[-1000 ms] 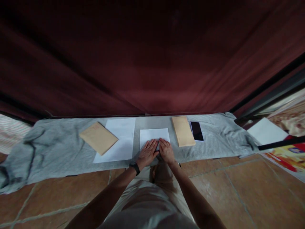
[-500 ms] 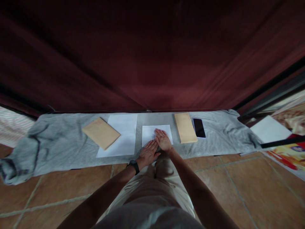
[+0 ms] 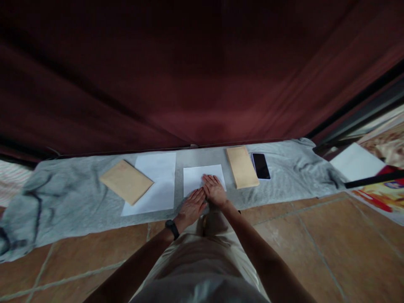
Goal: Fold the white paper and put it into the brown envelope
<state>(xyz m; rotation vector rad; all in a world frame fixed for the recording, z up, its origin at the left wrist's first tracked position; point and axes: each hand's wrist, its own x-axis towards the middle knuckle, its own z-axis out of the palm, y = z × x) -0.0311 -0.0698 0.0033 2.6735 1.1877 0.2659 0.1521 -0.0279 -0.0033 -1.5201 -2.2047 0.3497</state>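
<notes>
A small white sheet of paper, perhaps folded [image 3: 193, 177], lies on a grey cloth [image 3: 202, 156] in front of me. My right hand [image 3: 214, 191] rests flat on its near right part, fingers stretched out. Beside it my left hand [image 3: 191, 207], with a dark watch [image 3: 172, 229] at the wrist, lies flat over the near edge, its fingertips close to the right hand. Neither hand grips anything. The hands cover the paper's near edge. Left of it is a larger white sheet [image 3: 162, 185], partly under a brown envelope [image 3: 126, 181].
A second brown envelope [image 3: 242, 167] and a phone [image 3: 261, 166] lie to the right on the cloth. A dark red curtain-like surface [image 3: 202, 92] rises behind. At far right are a white card [image 3: 356, 162] and a colourful printed package [image 3: 383, 195]. Tiled floor [image 3: 284, 235] lies below.
Both hands have slid slightly toward me over the small paper, staying flat. The view has tilted and shifted a little; the other things stay where they lay.
</notes>
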